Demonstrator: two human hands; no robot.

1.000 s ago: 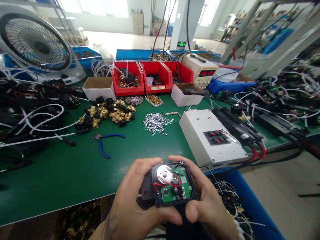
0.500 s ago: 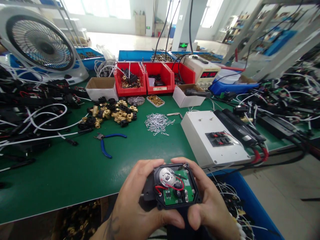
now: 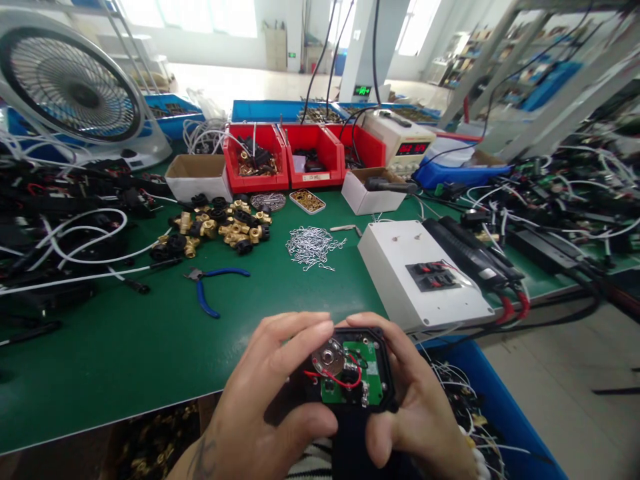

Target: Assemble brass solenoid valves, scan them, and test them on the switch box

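Observation:
A black octagonal housing (image 3: pixel 389 375) faces up between my hands, past the front edge of the table. Inside it are a green circuit board (image 3: pixel 371 377), a round silver motor (image 3: pixel 327 357) and red and black wires. My right hand (image 3: pixel 425 407) wraps around the right side, with the thumb at the lower edge. My left hand (image 3: pixel 260 380) closes on the left side, its fingertips at the upper left rim near the motor and its thumb below. The left end of the housing is hidden by that hand.
Blue-handled cutters (image 3: pixel 207 287), metal clips (image 3: pixel 313 247) and brass fittings (image 3: pixel 235 227) lie on the green table (image 3: pixel 280 293). A white switch box (image 3: pixel 395 267) stands to the right. Red bins (image 3: pixel 315 179) line the back; a blue crate (image 3: pixel 500 400) sits below right.
My left fingers have slid over the upper left rim toward the motor, and the left thumb has drawn back left. The housing has shifted slightly left within the view.

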